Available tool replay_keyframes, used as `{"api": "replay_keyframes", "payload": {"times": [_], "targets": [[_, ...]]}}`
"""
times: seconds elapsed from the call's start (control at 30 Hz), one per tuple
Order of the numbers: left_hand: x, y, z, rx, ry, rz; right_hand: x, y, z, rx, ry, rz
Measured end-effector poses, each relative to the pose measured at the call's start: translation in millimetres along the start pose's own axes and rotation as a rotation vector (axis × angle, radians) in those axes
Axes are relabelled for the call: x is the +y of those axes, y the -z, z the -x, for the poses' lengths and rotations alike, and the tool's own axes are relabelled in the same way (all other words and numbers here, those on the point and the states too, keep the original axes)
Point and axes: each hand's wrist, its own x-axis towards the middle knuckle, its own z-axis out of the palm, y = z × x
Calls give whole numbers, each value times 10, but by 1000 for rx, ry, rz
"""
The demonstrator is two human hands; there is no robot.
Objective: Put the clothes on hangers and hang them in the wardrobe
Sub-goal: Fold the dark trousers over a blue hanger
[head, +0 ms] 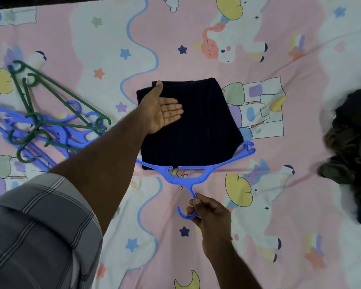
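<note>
A person is leaning over a bed (196, 257) spread with a pink cartoon sheet, working a folded dark navy garment (196, 126) onto a blue hanger (188, 179). The left hand (165, 110) is lying palm-up on the garment's upper left part, its fingers (174, 110) straight and held close together, the thumb reaching toward the far corner of the cloth. The right hand (208, 211) is pinching the hanger at its hook, fingers curled round the blue plastic just below the neck. The hanger's bar is sitting along the garment's near edge, its left arm tucked under the cloth and its right tip poking out past the corner, so the garment appears to be draped over the bar or close to it.

Doing this step well probably means lifting by the hook slowly while the flat hand steadies the fold, so the cloth hangs evenly on both sides of the bar and does not slide off the near side. A lopsided drape could let it slip on the way to the wardrobe, which is not in view.

A tangle of spare green and blue hangers (50, 126) is lying well to the left, and a heap of dark clothes (352, 153) is waiting at the right edge
</note>
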Motion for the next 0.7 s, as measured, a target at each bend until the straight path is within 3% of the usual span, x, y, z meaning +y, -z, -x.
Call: {"api": "replay_keyframes", "payload": {"times": [0.23, 0.4, 0.53, 0.7], "targets": [[-81, 23, -4, -10, -35, -12, 251, 200, 12, -4, -51, 60], [-198, 36, 222, -25, -74, 21, 251, 263, -117, 24, -11, 245], [-557, 137, 585, -28, -69, 43, 268, 413, -92, 5, 207, 671], [-1438, 271, 1132, 182, 52, -198, 157, 404, 0, -157, 601, 1199]]}}
